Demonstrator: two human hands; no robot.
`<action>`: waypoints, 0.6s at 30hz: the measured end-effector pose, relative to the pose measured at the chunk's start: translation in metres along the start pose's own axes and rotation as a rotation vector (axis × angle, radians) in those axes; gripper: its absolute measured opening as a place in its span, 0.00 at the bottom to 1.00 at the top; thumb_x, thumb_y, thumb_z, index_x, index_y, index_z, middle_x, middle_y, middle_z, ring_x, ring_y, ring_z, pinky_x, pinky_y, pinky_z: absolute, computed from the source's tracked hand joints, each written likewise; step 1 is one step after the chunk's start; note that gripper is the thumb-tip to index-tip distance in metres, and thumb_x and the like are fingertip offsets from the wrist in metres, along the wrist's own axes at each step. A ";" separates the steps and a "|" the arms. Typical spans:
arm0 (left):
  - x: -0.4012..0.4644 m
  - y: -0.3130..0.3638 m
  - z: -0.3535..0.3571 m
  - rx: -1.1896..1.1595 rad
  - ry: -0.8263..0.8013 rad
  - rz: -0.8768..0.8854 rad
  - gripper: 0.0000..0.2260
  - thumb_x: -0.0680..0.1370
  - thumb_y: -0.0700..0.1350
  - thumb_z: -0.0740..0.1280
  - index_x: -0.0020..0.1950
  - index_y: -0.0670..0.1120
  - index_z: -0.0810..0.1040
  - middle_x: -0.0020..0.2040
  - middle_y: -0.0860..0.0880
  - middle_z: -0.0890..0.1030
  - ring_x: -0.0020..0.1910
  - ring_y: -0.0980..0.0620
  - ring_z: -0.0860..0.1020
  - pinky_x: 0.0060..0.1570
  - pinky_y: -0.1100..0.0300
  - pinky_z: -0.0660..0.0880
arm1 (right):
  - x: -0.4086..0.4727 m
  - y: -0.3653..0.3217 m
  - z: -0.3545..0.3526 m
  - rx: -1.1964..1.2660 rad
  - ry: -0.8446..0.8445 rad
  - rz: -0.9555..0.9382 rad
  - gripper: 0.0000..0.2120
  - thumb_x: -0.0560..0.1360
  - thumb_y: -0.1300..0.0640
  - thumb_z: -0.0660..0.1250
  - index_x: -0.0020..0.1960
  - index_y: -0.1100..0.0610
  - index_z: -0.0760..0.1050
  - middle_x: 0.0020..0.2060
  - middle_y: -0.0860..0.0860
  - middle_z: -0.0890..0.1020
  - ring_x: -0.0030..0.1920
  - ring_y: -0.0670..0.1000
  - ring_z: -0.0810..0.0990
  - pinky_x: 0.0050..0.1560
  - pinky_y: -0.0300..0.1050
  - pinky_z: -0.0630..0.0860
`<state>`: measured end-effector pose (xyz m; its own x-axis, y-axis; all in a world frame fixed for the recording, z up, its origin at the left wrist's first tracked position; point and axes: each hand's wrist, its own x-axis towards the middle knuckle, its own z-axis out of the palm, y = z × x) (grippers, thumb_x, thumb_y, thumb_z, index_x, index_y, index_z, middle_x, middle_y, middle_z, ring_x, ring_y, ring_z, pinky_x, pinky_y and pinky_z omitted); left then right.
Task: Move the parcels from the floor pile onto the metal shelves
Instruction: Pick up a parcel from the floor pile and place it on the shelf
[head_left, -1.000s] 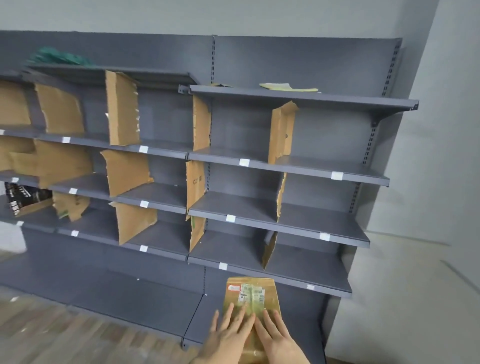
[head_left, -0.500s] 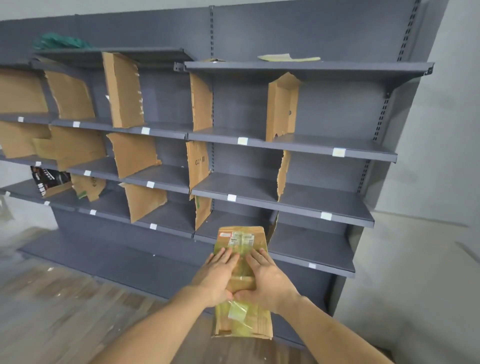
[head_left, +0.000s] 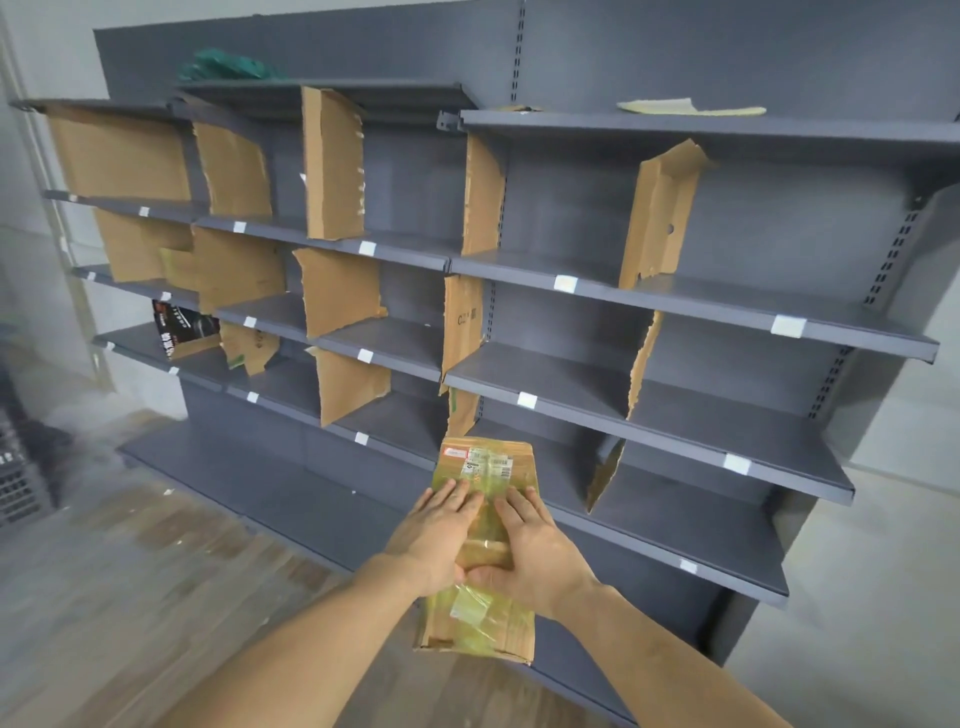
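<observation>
Currently mid-carry: left hand (head_left: 439, 530) and right hand (head_left: 524, 540) both grip the taped parcel (head_left: 480, 623) in the air before the metal shelves (head_left: 675, 405); next, probably slide it into a bay.

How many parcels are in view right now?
1 for certain: the taped brown parcel, held by the left hand and right hand before the lower shelves. A dark printed box on a left shelf might be another.
</observation>
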<state>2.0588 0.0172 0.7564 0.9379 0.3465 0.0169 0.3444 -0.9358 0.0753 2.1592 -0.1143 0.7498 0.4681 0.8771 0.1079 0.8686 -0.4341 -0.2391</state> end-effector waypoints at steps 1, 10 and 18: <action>0.003 -0.011 -0.001 -0.004 0.001 -0.003 0.47 0.75 0.49 0.73 0.81 0.47 0.43 0.81 0.48 0.41 0.79 0.50 0.40 0.78 0.53 0.41 | 0.010 -0.006 0.002 0.001 -0.003 -0.001 0.50 0.71 0.31 0.65 0.80 0.55 0.47 0.80 0.52 0.50 0.79 0.54 0.40 0.78 0.48 0.47; 0.032 -0.133 -0.008 -0.001 0.050 -0.018 0.45 0.76 0.48 0.72 0.81 0.47 0.42 0.81 0.47 0.40 0.79 0.49 0.39 0.77 0.53 0.40 | 0.113 -0.077 0.022 -0.054 -0.032 0.001 0.48 0.73 0.31 0.63 0.81 0.54 0.45 0.80 0.51 0.47 0.79 0.53 0.38 0.77 0.48 0.49; 0.041 -0.224 -0.019 0.072 0.223 -0.008 0.41 0.80 0.49 0.66 0.80 0.47 0.38 0.80 0.47 0.35 0.78 0.49 0.34 0.77 0.52 0.36 | 0.189 -0.138 0.054 -0.230 0.054 0.029 0.46 0.73 0.28 0.46 0.75 0.63 0.63 0.74 0.59 0.66 0.75 0.61 0.61 0.70 0.55 0.69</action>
<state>2.0197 0.2423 0.7588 0.9054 0.3524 0.2368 0.3616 -0.9323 0.0048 2.1189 0.1224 0.7513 0.4959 0.8541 0.1568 0.8661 -0.4996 -0.0179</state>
